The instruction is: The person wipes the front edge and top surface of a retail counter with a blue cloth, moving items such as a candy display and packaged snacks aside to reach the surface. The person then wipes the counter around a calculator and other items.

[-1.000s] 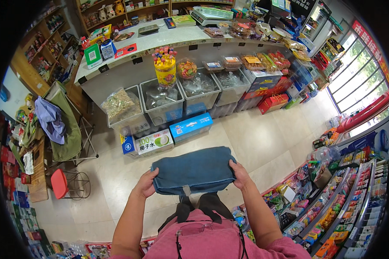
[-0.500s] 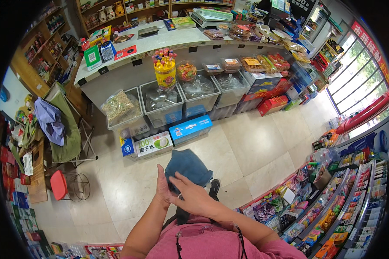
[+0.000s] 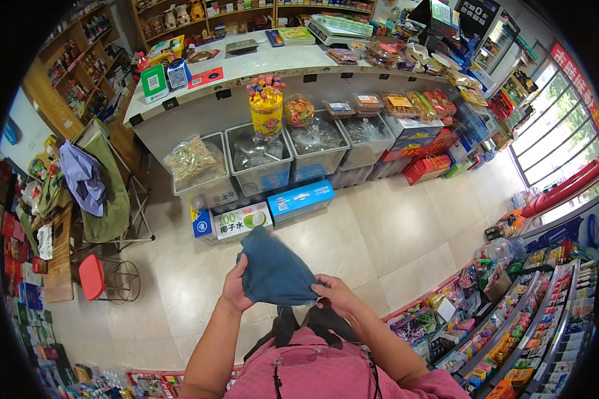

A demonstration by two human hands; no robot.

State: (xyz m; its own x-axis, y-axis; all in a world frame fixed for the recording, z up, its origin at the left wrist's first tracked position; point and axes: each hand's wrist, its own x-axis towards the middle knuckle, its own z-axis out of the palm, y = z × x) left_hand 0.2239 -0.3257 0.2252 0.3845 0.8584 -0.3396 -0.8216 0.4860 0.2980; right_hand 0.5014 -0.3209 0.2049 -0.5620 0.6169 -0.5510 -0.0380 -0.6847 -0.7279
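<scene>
Below frame centre, a blue cloth is gripped at left by the left hand and pinched lower right by the right hand. It seems partly folded, its sides left unsquared.

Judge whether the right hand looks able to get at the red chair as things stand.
Probably not: the right hand grips the blue cloth, and the left hand comes between it and the red chair, off to the left.

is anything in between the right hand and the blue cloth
Nothing visible is: the right hand holds the blue cloth by its lower right corner, and the left hand is at its left edge.
</scene>
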